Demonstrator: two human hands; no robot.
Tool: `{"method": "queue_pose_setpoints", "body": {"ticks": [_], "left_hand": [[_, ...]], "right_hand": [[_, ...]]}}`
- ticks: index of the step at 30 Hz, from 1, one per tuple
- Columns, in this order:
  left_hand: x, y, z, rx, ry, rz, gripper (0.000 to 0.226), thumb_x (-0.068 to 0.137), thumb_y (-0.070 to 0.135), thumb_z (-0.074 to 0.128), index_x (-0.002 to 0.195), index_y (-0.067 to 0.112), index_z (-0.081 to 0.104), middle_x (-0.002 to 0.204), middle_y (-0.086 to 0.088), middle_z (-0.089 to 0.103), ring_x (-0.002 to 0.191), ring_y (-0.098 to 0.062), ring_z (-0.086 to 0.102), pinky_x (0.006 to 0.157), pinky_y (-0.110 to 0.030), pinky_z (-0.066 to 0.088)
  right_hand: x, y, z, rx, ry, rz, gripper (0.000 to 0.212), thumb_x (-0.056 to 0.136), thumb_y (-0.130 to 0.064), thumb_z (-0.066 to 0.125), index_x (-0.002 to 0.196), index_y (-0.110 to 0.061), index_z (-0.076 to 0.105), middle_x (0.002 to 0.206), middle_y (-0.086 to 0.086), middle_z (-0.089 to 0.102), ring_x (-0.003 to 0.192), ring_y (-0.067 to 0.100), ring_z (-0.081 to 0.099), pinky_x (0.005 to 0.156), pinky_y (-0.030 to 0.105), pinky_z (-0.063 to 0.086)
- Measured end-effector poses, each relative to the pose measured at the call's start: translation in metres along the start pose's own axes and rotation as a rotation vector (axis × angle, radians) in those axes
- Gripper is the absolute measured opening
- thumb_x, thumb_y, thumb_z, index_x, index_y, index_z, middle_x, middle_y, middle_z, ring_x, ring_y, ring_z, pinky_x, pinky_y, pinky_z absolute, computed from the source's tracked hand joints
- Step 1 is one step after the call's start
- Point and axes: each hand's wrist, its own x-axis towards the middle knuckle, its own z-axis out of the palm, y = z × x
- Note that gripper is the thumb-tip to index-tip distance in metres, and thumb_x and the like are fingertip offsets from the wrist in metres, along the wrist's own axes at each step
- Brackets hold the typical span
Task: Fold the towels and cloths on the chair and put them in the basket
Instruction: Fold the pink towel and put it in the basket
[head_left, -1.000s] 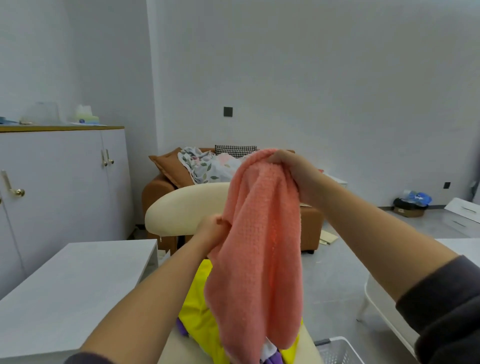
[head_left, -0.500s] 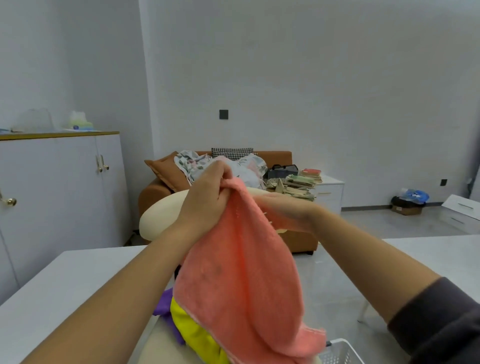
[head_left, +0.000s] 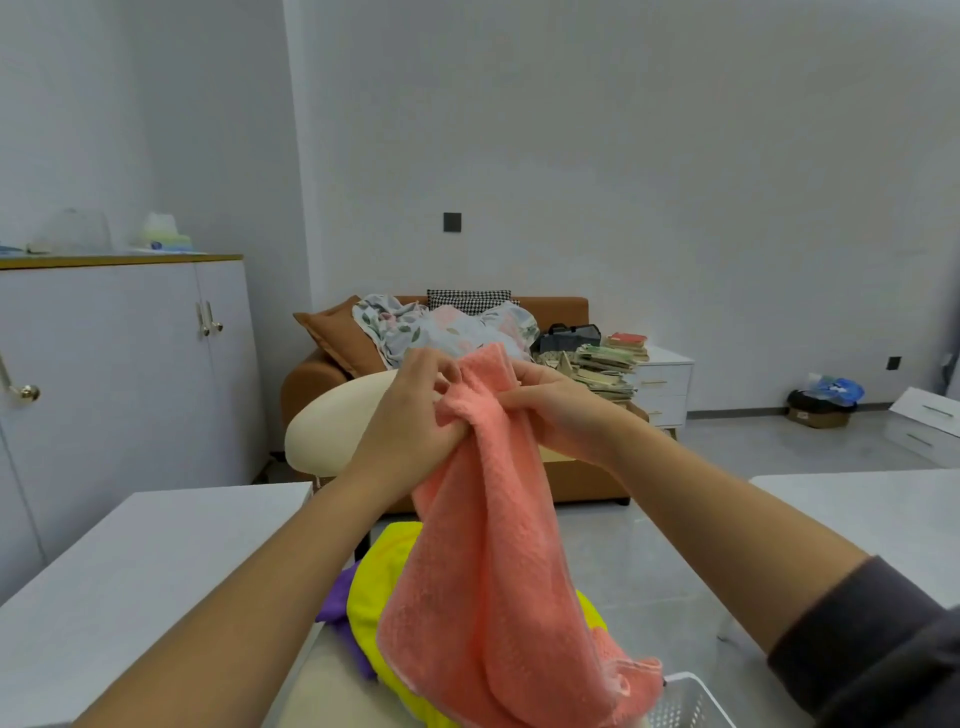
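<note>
A salmon-pink towel hangs in front of me, bunched at its top edge. My left hand grips that top edge from the left, and my right hand pinches it from the right, the two hands almost touching. Under the towel, a yellow cloth and a purple cloth lie on the cream chair. A corner of the white basket shows at the bottom right, beside the towel's lower end.
White tables stand at the left and right of the chair. Behind are an orange sofa piled with bedding, a white drawer unit with stacked books, and a white cabinet at the left wall.
My right hand came down and in toward my left hand, so both now hold the towel's top edge close together. The towel, spread slantwise half a second ago, hangs more vertically now.
</note>
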Motion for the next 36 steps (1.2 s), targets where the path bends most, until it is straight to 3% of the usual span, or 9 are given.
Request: {"method": "queue_pose_setpoints", "body": {"ticks": [4,8,10,12,15,20,26,30,36], "left_hand": [[-0.004,-0.014,0.002,-0.316,-0.265,-0.331,0.072,0.082,0.018,0.068,0.139,0.03,0.026,0.136,0.009,0.039,0.119,-0.007,0.048,0.078,-0.01,0.045],[-0.002,-0.022,-0.001,-0.63,-0.388,-0.537,0.074,0.063,0.017,0.048,0.137,0.023,0.037,0.126,-0.006,0.059,0.119,-0.024,0.053,0.095,-0.035,0.044],[0.0,-0.021,-0.002,-0.677,-0.42,-0.567,0.062,0.071,0.031,0.048,0.134,0.026,0.046,0.129,-0.007,0.058,0.123,-0.027,0.049,0.105,-0.046,0.036],[0.001,-0.018,0.0,-0.613,-0.509,-0.552,0.047,0.085,0.046,0.043,0.128,0.03,0.056,0.127,-0.003,0.061,0.122,-0.024,0.052,0.105,-0.046,0.036],[0.0,-0.014,0.006,-0.546,-0.445,-0.531,0.022,0.093,0.029,0.056,0.109,0.019,0.068,0.111,-0.005,0.069,0.105,-0.021,0.062,0.095,-0.036,0.045],[0.008,-0.004,0.006,-0.304,-0.215,-0.34,0.006,0.086,0.025,0.068,0.087,0.019,0.069,0.083,0.005,0.067,0.078,-0.006,0.06,0.075,-0.022,0.048],[0.008,-0.004,-0.013,-0.369,-0.471,-0.533,0.018,0.08,0.034,0.071,0.092,0.021,0.072,0.088,0.002,0.075,0.082,-0.014,0.071,0.071,-0.025,0.056],[0.005,-0.02,-0.041,-0.228,-0.668,-0.598,0.058,0.056,0.056,0.08,0.101,0.02,0.071,0.098,0.001,0.073,0.088,-0.015,0.07,0.075,-0.025,0.056],[0.007,-0.022,-0.094,-0.11,-0.592,-0.645,0.084,0.033,0.073,0.08,0.093,0.016,0.071,0.095,-0.001,0.073,0.086,-0.016,0.07,0.072,-0.026,0.055]], "right_hand": [[-0.001,-0.002,-0.001,0.055,0.014,0.034,0.043,0.092,0.01,0.034,0.112,-0.016,0.062,0.089,0.002,0.064,0.076,0.011,0.06,0.074,0.028,0.049],[-0.003,-0.007,0.003,-0.014,0.017,0.078,0.044,0.084,0.018,0.027,0.092,-0.007,0.062,0.082,0.006,0.057,0.07,0.012,0.053,0.069,0.025,0.045],[-0.002,-0.007,0.003,-0.01,0.055,0.103,0.043,0.081,0.019,0.026,0.091,-0.005,0.06,0.081,0.007,0.056,0.07,0.013,0.052,0.067,0.025,0.045],[-0.002,-0.009,0.003,0.031,0.099,0.131,0.037,0.081,0.016,0.027,0.09,-0.002,0.057,0.078,0.007,0.056,0.065,0.012,0.053,0.063,0.023,0.046],[-0.005,-0.013,0.005,-0.031,0.123,0.157,0.016,0.086,-0.003,0.041,0.082,-0.004,0.056,0.069,0.003,0.06,0.057,0.01,0.058,0.057,0.022,0.048],[-0.004,-0.015,-0.003,-0.4,0.237,0.167,0.031,0.089,-0.039,0.06,0.107,-0.014,0.065,0.102,0.002,0.069,0.09,0.014,0.068,0.076,0.025,0.056],[-0.002,-0.035,-0.008,-0.406,0.487,0.02,0.024,0.1,-0.033,0.044,0.1,-0.018,0.062,0.09,-0.002,0.06,0.08,0.013,0.057,0.067,0.027,0.044],[-0.005,-0.051,-0.022,-0.412,0.64,0.014,0.022,0.098,-0.027,0.045,0.085,-0.019,0.061,0.088,0.003,0.056,0.082,0.018,0.052,0.07,0.029,0.041],[-0.021,-0.076,-0.044,-0.52,0.871,0.051,0.031,0.095,-0.012,0.044,0.116,0.005,0.06,0.129,0.023,0.054,0.096,0.024,0.053,0.081,0.034,0.041]]}}
